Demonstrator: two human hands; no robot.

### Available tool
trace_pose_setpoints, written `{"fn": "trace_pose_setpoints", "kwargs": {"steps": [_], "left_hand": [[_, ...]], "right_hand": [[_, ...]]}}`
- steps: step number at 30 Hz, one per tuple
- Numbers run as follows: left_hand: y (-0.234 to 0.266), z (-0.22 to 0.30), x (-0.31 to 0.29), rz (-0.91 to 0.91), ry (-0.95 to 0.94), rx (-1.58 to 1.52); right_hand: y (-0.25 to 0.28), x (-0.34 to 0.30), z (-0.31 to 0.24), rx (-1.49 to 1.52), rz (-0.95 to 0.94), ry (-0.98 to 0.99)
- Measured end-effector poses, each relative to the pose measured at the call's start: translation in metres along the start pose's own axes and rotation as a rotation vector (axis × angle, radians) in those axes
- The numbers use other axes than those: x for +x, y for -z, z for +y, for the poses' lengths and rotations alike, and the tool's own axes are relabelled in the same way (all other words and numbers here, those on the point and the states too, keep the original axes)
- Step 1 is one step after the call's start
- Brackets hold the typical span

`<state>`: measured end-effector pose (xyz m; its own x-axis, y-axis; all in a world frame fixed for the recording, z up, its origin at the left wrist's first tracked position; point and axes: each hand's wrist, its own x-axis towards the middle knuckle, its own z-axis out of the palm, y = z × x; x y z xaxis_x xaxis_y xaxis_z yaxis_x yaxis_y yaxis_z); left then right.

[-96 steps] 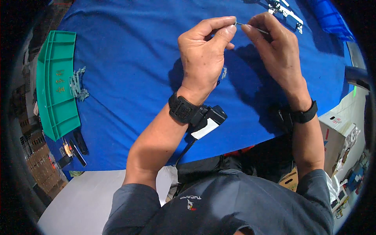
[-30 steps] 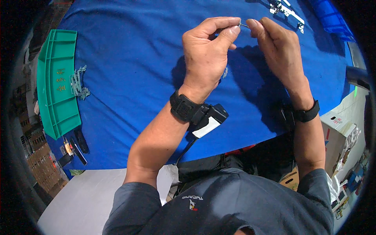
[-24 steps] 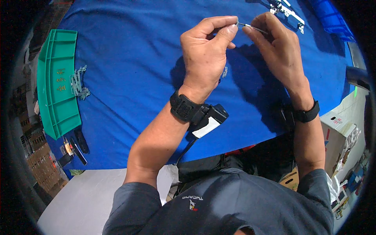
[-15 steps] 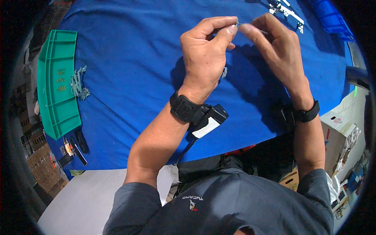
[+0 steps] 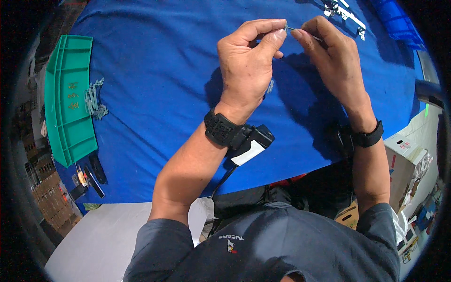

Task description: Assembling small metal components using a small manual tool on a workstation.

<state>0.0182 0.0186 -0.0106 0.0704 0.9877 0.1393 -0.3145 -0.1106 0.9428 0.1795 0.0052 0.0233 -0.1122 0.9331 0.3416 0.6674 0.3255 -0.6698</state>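
My left hand is raised over the blue cloth, thumb and forefinger pinched on a small greyish piece. Most of that piece is hidden by the fingertips. Close by on the right, my right hand is closed on a thin metal rod, whose tip meets the small piece at my left fingertips. The rod's other end is largely covered by my right fingers. Beneath my left hand, another small grey metal part lies partly hidden on the cloth.
A green compartment tray with small brass-coloured pieces stands at the left. Grey metal parts lie against it; hand tools rest nearer. At far right are white metal parts and a blue bin. A carton stands right.
My right fingers, blurred before, now show sharply and sit slightly farther from my left fingertips, baring more of the rod. My left hand has barely moved.
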Motion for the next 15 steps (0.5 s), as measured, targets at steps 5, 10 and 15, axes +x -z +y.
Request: {"fn": "trace_pose_setpoints", "kwargs": {"steps": [5, 10, 15], "left_hand": [[-0.001, 0.0, 0.0, 0.002, -0.003, 0.02], [-0.001, 0.002, 0.0, -0.006, 0.022, 0.019], [0.0, 0.0, 0.0, 0.008, 0.017, 0.004]], "right_hand": [[0.002, 0.001, 0.006, 0.015, -0.066, -0.136], [0.006, 0.001, 0.008, -0.037, -0.066, -0.06], [-0.007, 0.002, 0.004, 0.052, 0.11, 0.068]]}}
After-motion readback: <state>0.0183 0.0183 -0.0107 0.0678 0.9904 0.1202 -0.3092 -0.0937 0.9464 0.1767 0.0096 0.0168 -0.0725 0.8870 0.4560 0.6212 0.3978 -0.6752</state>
